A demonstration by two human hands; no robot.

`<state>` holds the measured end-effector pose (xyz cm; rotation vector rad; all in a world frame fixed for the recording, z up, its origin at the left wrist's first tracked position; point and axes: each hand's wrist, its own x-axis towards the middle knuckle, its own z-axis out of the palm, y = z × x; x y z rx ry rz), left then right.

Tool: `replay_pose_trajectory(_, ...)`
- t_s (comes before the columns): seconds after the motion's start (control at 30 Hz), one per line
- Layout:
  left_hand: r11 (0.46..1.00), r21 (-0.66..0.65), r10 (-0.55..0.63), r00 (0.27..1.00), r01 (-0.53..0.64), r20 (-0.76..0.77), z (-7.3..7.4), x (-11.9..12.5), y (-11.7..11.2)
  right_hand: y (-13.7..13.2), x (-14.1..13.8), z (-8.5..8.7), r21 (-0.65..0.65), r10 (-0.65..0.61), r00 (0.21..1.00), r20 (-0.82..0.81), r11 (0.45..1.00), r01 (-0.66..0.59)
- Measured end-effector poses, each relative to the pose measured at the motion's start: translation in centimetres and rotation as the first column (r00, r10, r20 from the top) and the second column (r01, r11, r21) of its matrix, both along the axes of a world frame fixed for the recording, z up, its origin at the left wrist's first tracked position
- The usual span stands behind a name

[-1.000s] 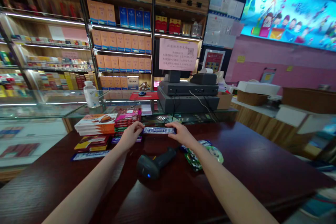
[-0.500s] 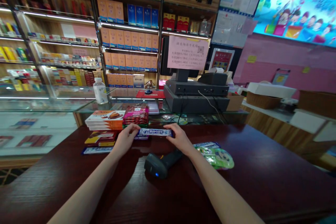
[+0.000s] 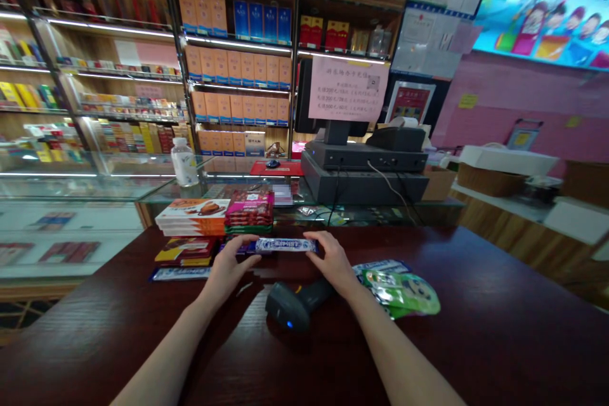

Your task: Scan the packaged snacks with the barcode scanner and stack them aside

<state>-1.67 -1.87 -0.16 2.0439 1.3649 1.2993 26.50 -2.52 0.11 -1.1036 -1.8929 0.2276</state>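
Both hands hold a long, thin blue-and-white packet level above the dark wooden counter. My left hand pinches its left end and my right hand pinches its right end. Just below the packet a black barcode scanner lies on the counter with a small blue light showing. A green snack bag rests right of my right hand. Left of my left hand sit stacked orange boxes and pink packets.
A cash register with a monitor and a pink notice stands behind the counter on a glass display case. A clear bottle is on the glass. Shelves of boxed goods fill the back wall. A flat blue packet lies at the counter's left.
The packet stays held at both ends and has come slightly lower and closer to the scanner. The view has shifted a little to the left.
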Motion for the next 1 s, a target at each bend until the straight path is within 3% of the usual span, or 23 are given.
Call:
replay_pose_trajectory(0.13,0.986,0.169,0.010,0.994,0.007,-0.104,0.00,-0.15,0.05,-0.17,0.05,0.03,0.026,0.004,1.000,0.004,1.000,-0.004)
replay_pose_trajectory(0.23,0.974,0.225,0.030,0.987,0.007,-0.159,0.21,-0.18,-0.06,-0.28,0.07,0.08,0.029,0.003,1.000,-0.003,1.000,-0.003)
replay_pose_trajectory(0.8,0.960,0.281,0.079,0.964,-0.005,-0.252,0.03,-0.58,-0.21,-0.25,0.46,-0.24,0.080,0.006,1.000,0.010,0.997,-0.007)
replay_pose_trajectory(1.0,0.964,0.260,0.094,0.985,-0.054,-0.144,0.47,-0.18,-0.53,-0.57,0.09,0.02,0.044,0.054,0.996,-0.071,0.998,-0.051)
